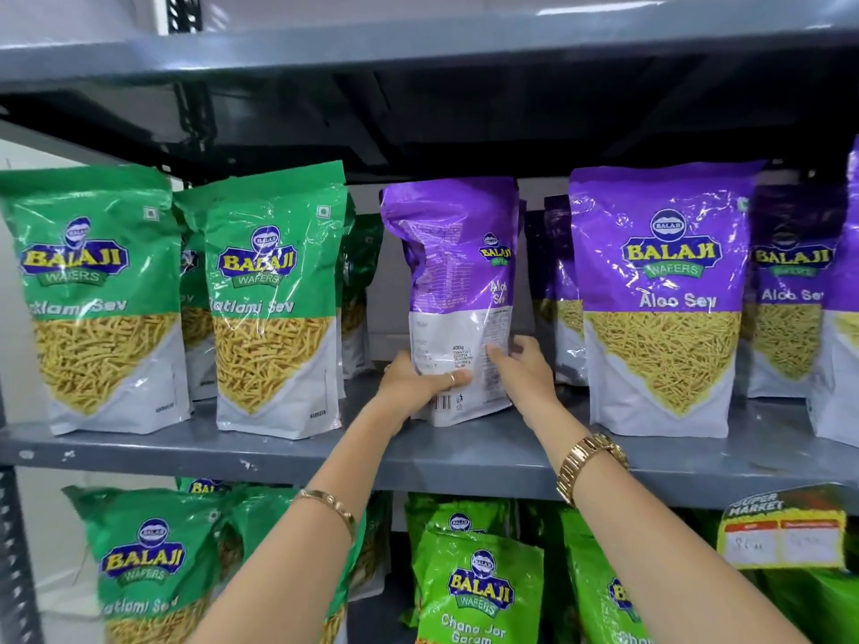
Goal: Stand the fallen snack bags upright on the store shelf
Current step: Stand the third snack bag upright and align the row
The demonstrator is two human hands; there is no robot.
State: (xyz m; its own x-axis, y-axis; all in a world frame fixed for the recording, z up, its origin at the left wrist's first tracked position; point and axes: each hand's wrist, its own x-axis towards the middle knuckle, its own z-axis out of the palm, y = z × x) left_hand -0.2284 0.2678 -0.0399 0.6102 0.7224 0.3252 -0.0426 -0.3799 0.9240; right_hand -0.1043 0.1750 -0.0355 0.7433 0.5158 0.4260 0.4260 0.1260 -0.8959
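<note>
A purple Aloo Sev bag [458, 271] stands upright in the middle of the grey shelf [279, 450], turned so its printed back panel faces me. My left hand [418, 378] grips its lower left edge, thumb across the front. My right hand [523, 369] holds its lower right side. The bag's base rests on the shelf board. Green Ratlami Sev bags [274, 299] stand upright to its left. More purple Aloo Sev bags [660, 295] stand upright to its right.
The shelf above [418, 53] hangs close over the bag tops. Further bags stand behind the front row. The lower shelf holds green Ratlami Sev bags [148, 569] and light green Chana Jor Garam bags [479, 592]. A yellow price tag [783, 534] hangs from the shelf edge at right.
</note>
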